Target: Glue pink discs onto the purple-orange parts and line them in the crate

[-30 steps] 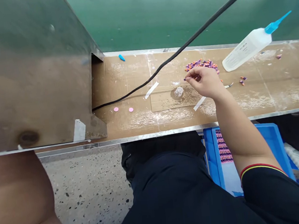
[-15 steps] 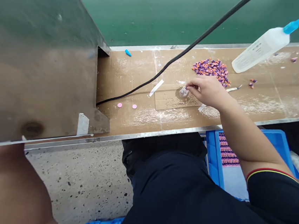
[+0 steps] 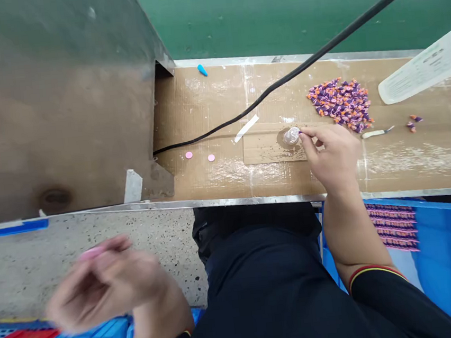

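Observation:
My right hand (image 3: 331,153) is over the cardboard-covered bench, thumb and finger pinched on a small purple piece (image 3: 300,132). That piece touches a whitish, glossy blob (image 3: 291,135) on a cardboard strip (image 3: 261,152). A pile of small purple, orange and pink pieces (image 3: 341,103) lies just beyond this hand. My left hand (image 3: 105,287), smeared by motion, is below the bench edge at the left. Its fingers are closed on a flat pink piece (image 3: 91,252). Two pink discs (image 3: 211,158) lie on the bench between the hands.
A black cable (image 3: 258,94) crosses the bench beside a metal housing (image 3: 60,110). At the right are a white bottle (image 3: 425,65), a small knife-like tool (image 3: 376,133) and loose pieces (image 3: 412,126). Blue bins (image 3: 441,233) stand below, one holding rows of pink-purple pieces (image 3: 394,227).
My left hand has come out from behind the metal housing with a pink piece, moving down past the bench edge. My right hand stays at the whitish blob. The view has shifted slightly.

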Demonstrator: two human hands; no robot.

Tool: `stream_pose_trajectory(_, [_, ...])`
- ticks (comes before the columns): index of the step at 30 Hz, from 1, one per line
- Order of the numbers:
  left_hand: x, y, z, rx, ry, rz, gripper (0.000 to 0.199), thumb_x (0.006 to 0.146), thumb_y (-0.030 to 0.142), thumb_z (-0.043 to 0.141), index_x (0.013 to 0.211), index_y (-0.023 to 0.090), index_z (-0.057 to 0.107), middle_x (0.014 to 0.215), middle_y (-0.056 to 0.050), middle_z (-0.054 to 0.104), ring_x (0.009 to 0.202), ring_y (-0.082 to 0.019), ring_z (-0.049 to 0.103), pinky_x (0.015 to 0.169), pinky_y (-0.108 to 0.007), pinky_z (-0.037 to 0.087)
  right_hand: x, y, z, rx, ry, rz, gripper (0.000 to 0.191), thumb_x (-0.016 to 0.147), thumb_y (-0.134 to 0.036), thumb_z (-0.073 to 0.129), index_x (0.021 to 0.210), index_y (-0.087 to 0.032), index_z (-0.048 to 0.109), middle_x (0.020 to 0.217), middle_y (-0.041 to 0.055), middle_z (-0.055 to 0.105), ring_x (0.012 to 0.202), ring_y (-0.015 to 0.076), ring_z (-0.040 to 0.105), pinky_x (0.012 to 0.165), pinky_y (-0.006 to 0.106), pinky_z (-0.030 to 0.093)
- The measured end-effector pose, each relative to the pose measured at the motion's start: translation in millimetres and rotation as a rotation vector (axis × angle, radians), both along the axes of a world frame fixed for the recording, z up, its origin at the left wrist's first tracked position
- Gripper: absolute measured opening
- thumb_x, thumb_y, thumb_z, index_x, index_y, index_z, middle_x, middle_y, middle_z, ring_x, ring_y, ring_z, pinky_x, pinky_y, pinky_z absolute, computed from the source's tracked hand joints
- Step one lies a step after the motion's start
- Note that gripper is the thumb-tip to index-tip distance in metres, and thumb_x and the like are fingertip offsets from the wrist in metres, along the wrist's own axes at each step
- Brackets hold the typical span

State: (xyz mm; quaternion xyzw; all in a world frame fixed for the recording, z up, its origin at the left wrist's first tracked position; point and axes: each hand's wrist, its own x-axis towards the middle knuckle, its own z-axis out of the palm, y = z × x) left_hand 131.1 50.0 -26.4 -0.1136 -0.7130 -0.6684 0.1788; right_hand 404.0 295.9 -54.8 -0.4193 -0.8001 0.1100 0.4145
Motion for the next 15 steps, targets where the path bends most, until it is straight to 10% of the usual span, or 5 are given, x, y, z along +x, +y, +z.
stream_pose_trajectory(2, [28.2,4.3,-13.5,0.062,0.106,-0.090,0.046,0.066,0.049,0.096,0.079,0.022,0.062,0.064,0.005,0.064,0.051,-0.014,0.063,0.044,-0.027,0.056,-5.9,-7.3,-1.7,0.013,0.029,-0.018,0.018,0.106,-0.037,0.068,0.100,-0.024,0.079,0.091,0.0054,0.078,0.074,0.0199,0.066,0.078,0.041,0.058])
stream_pose_trajectory(7, [84.5,46.4,-30.4,0.117,-0.571,-0.701,0.039,0.074,0.052,0.101,0.088,0.021,0.082,0.076,-0.001,0.082,0.062,-0.014,0.078,0.060,-0.024,0.069,-21.4,-40.6,-2.6,-0.038,0.374,-0.030,0.017,0.108,-0.039,0.068,0.111,-0.025,0.078,0.097,0.0051,0.079,0.079,0.0201,0.073,0.070,0.037,0.063])
stream_pose_trajectory(15, [103.4,89.3,-28.6,0.219,-0.916,-0.985,0.041,0.066,0.050,0.107,0.082,0.021,0.084,0.079,-0.003,0.084,0.065,-0.013,0.079,0.065,-0.021,0.068,-35.7,-101.5,-3.1,-0.254,0.546,0.251,0.013,0.102,-0.021,0.078,0.113,-0.028,0.081,0.101,0.0027,0.084,0.083,0.0186,0.081,0.068,0.032,0.068])
